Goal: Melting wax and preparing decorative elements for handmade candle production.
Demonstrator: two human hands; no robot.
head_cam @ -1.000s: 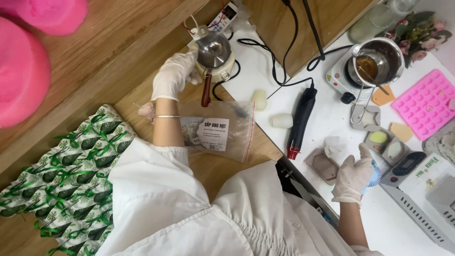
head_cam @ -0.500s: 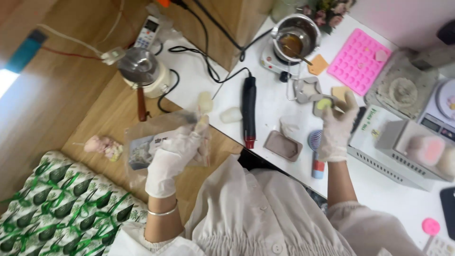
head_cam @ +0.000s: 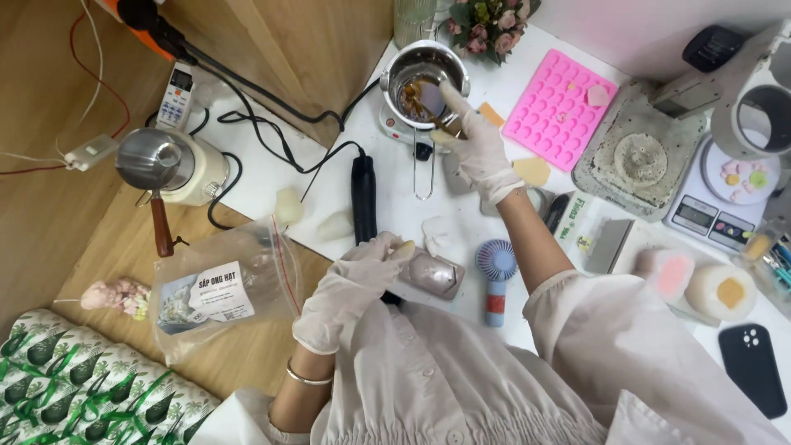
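Nearest, left hand [head_cam: 350,288] in a white glove, fingers curled around a small pale yellowish lump [head_cam: 404,245] at their tips, just left of a brownish oval mould [head_cam: 432,274] on the white tabletop [head_cam: 272,169]. Left of that, a clear zip bag [head_cam: 222,292] with a printed label, lying on wood. Right, a small blue handheld fan [head_cam: 495,276]. Farther off, right hand [head_cam: 478,148], gloved too, fingers pinched on a flat pale spatula [head_cam: 432,97] dipped into a steel melting pot [head_cam: 424,78]; amber liquid inside, glossy. Beyond right, a pink silicone mould tray [head_cam: 559,107].
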